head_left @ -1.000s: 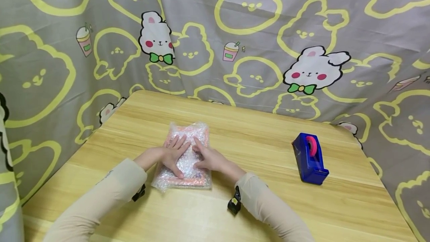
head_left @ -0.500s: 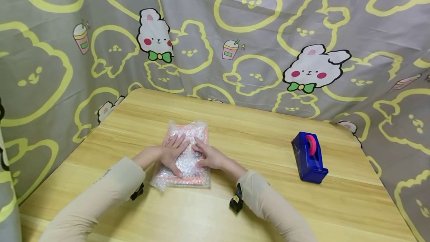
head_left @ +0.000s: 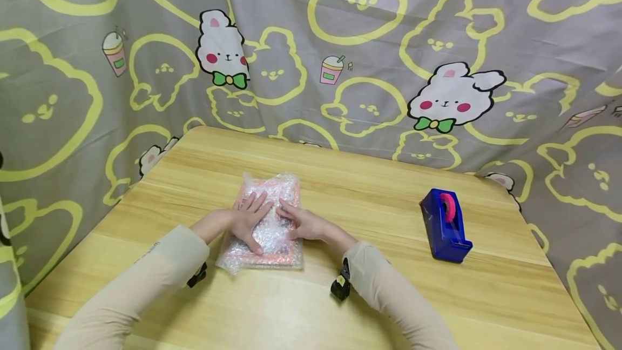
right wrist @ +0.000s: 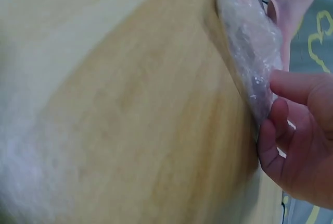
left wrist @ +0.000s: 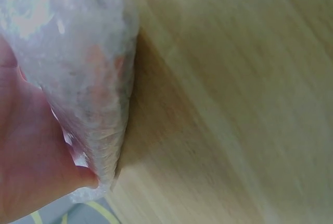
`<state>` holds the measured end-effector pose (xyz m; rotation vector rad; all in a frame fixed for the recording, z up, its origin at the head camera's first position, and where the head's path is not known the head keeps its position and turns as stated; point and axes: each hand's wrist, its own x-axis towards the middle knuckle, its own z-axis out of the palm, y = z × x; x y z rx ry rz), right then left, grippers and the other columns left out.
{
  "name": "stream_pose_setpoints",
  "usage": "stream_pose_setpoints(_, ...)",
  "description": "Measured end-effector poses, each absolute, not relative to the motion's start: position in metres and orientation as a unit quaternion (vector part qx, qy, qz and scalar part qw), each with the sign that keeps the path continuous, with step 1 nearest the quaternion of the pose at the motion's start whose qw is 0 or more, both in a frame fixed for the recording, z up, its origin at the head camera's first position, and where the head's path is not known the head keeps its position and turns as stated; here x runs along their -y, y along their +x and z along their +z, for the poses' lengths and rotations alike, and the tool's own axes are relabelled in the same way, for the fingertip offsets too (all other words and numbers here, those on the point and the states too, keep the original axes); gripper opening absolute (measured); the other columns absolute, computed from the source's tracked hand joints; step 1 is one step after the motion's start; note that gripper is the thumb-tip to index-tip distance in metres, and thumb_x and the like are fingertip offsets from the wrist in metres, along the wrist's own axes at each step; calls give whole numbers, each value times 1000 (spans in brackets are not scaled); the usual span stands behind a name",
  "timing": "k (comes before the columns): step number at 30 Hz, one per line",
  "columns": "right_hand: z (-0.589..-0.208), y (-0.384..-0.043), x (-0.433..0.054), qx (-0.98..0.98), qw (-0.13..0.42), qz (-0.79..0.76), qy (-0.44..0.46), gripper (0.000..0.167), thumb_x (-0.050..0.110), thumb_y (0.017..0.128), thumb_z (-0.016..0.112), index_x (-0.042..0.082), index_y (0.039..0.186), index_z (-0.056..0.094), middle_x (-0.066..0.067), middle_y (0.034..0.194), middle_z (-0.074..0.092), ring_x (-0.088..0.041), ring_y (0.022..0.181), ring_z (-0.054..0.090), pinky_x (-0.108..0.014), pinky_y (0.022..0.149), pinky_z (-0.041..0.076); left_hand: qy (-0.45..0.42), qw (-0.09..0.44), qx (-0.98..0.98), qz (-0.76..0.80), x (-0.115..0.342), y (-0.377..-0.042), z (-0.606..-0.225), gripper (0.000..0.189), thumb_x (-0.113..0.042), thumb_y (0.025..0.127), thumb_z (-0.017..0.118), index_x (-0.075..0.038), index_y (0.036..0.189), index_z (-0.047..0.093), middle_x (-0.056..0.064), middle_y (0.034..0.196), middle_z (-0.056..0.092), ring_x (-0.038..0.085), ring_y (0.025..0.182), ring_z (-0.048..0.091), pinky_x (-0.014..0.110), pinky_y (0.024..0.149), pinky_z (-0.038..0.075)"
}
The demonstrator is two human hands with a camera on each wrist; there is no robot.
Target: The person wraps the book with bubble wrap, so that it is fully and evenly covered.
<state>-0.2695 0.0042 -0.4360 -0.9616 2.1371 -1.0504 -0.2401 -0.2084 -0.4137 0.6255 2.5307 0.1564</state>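
A flat rectangular object with an orange-pink border, wrapped in clear bubble wrap, lies on the wooden table in the head view. My left hand rests flat on its left part, fingers spread. On the right side, my right hand touches the wrap with its fingers and thumb spread apart. The left wrist view shows the wrap beside the left hand. In the right wrist view, thumb and fingertips of the right hand meet the wrap's edge, with some fingers bent. What the wrapped object is cannot be made out.
To the right on the wooden table stands a blue tape dispenser with a pink core. A grey curtain with yellow outlines and rabbit prints hangs behind and along both sides of the table.
Both hands stay on the bubble-wrapped object, almost unmoved; the right fingers shift slightly. The whole head view drifts a little up and left.
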Motion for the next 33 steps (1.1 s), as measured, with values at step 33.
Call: stream_pose_setpoints(33, -434, -273, -10, -759, 357, -410, -359, 86, -16, 77, 49, 5, 146, 3, -5, 150, 17, -17, 113, 42, -24, 89, 39, 228, 272, -932, 68, 206, -237, -407, 123, -61, 64, 70, -2, 145, -2, 24, 147, -17, 44, 133, -15, 60, 106, -3)
